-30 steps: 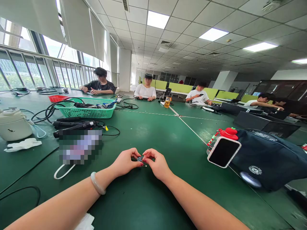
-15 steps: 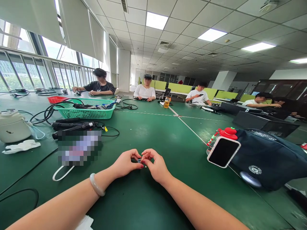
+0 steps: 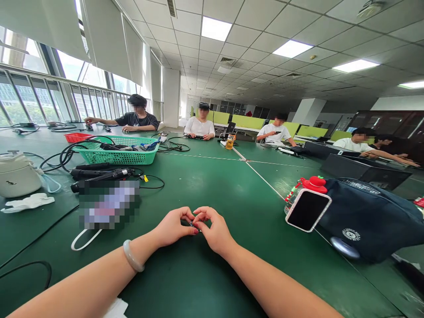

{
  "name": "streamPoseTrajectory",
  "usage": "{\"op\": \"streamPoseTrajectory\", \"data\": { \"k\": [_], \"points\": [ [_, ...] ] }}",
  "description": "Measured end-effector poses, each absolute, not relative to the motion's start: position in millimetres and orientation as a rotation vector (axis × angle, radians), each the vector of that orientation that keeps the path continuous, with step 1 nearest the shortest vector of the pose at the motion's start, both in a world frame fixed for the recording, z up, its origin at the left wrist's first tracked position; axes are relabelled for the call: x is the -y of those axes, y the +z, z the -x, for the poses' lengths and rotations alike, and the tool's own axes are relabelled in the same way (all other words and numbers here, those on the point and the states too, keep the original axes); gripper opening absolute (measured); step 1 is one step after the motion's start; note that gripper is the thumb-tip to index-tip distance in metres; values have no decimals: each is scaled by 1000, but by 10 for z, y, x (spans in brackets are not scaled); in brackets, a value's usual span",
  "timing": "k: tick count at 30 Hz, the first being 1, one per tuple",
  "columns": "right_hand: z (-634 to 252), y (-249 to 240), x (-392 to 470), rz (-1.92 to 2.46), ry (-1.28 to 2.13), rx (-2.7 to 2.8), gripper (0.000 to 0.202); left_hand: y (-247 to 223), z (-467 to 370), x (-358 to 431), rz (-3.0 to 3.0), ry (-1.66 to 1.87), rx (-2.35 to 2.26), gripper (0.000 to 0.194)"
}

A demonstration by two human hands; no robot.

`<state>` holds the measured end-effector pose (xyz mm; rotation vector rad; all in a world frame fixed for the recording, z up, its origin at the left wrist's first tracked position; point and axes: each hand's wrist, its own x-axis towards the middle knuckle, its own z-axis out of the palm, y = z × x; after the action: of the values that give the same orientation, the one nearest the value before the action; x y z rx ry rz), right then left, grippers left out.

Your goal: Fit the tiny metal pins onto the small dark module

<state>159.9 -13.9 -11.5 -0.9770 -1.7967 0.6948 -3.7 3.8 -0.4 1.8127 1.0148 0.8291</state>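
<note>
Near the middle of the green table (image 3: pixel 198 269), my left hand (image 3: pixel 172 227) and my right hand (image 3: pixel 213 227) meet at the fingertips. Both are closed in a pinch on one small bluish and metallic piece (image 3: pixel 191 224). Its kind cannot be made out, since the fingers cover most of it. The right thumb and fingers press against its right side, while the left thumb lies along its near side. A pale bangle (image 3: pixel 133 256) circles the left wrist.
On the left stand a green basket (image 3: pixel 119 154) of cables, black rod-like devices (image 3: pixel 102 177), a pale container (image 3: pixel 18 174) and a tissue (image 3: pixel 29 202). To the right are a phone (image 3: pixel 308 210), a red-capped bottle (image 3: pixel 314 184) and a dark bag (image 3: pixel 367 221). Several people sit farther back.
My hands have drawn slightly closer together around the small piece, and less of it shows. At the far left, a person's hand has reached farther left. Another person's arm at right has stretched out.
</note>
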Motion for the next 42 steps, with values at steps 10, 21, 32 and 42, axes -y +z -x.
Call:
{"op": "streamPoseTrajectory", "data": {
  "k": [10, 21, 32, 42],
  "points": [
    [-1607, -108, 155, 964, 603, 1836, 28, -5, 31, -34, -1818, 841, -1022, 24],
    [-1606, -119, 142, 962, 703, 1817, 36, -23, 43, -42, -1796, 836, -965, 27],
    [-1669, -30, 203, 833, 168, 2050, 40, -72, 46, -96, -1532, 838, -774, 28],
    [-1718, -24, 236, 770, -305, 2164, 40, -44, 46, -62, -1416, 825, -724, 37]
  ]
}}
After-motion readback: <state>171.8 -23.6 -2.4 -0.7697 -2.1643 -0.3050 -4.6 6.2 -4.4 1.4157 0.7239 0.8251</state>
